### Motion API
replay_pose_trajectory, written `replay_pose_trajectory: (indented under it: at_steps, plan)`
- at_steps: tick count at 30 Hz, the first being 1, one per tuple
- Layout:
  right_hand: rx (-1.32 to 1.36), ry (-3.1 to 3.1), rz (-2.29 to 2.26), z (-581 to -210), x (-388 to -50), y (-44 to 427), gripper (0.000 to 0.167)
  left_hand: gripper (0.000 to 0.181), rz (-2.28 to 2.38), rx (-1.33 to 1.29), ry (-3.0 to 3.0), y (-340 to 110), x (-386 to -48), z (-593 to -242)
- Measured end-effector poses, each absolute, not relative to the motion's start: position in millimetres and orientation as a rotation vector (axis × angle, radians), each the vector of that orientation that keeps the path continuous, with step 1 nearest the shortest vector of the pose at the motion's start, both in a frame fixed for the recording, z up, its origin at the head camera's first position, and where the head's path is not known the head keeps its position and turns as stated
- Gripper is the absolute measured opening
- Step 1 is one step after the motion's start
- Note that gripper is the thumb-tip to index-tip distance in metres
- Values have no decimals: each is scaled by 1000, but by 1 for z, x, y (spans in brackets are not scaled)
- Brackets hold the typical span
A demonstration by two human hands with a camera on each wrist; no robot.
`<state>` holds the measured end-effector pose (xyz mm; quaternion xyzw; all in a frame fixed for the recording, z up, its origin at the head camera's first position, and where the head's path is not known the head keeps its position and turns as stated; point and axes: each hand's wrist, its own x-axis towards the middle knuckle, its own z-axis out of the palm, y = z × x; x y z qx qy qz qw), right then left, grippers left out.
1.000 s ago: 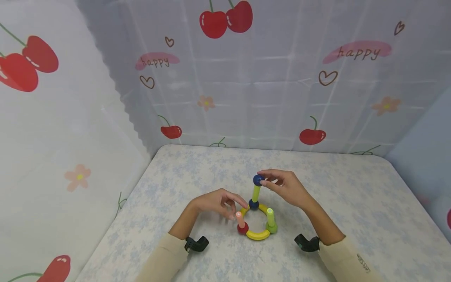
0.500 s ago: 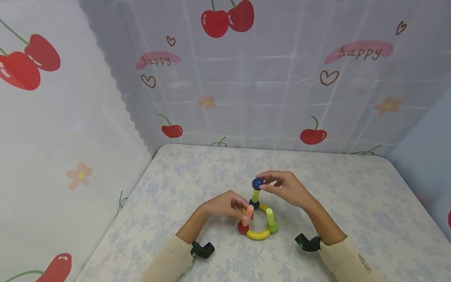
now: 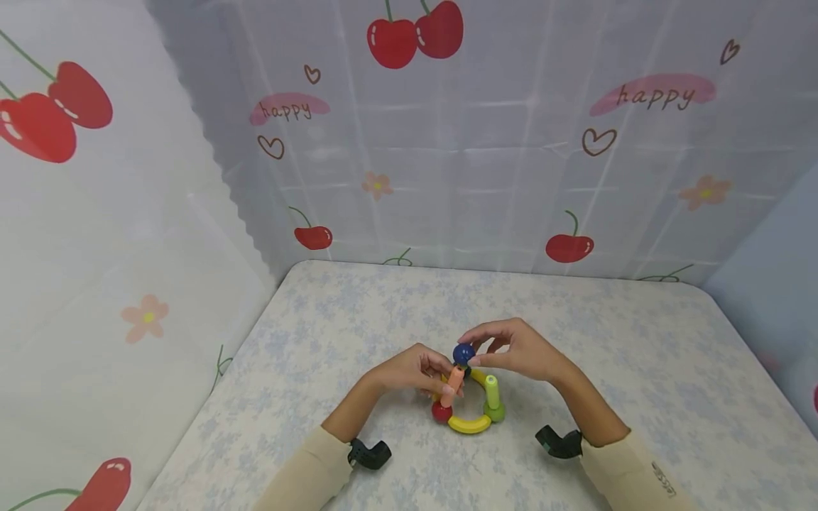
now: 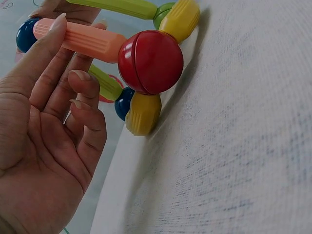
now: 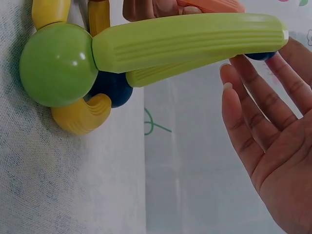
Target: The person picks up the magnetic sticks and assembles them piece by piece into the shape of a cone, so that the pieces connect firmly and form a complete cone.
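Between thumb and fingers my left hand (image 3: 409,369) pinches an orange rod (image 3: 454,378) that leans inward from a red ball (image 3: 440,412). My right hand (image 3: 517,351) holds the upper blue ball (image 3: 463,353) by its fingertips. In the left wrist view that blue ball (image 4: 27,35) meets the orange rod's top end. A tilted green rod (image 5: 170,70) runs from the lower blue ball (image 5: 114,90) to it. Another green rod (image 3: 491,390) stands on a green ball (image 3: 495,411), its top end bare. Curved yellow pieces (image 3: 469,425) join the bottom balls into a ring.
The ring lies on a table (image 3: 358,305) with a pale blue floral cover. A cherry-print curtain (image 3: 447,163) hangs behind it, another at the left. Black devices (image 3: 369,454) are strapped to both wrists.
My left hand has moved right, taken hold of the orange rod and tilted it inward. My right hand has brought the upper blue ball down toward the orange rod's top, tilting its green rod.
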<state>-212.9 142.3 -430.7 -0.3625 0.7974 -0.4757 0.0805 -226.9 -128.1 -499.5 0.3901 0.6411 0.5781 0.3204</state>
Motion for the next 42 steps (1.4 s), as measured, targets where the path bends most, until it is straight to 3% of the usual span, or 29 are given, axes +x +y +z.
replay_pose_trajectory:
  at_steps: [8, 17, 25, 42]
  plan:
    - [-1142, 2335, -1431, -431, -213, 143, 29, 25, 1524, 1031, 1682, -127, -228, -500]
    - [-1033, 2271, -1367, -425, -217, 159, 14, 24, 1514, 1007, 1715, -129, -230, -503]
    - [-1104, 2121, -1154, -425, -220, 170, 25, 23, 1536, 992, 1727, -128, -227, -502]
    - [-1172, 2123, -1141, -437, -221, 159, 18, 26, 1521, 1009, 1742, -126, -227, -505]
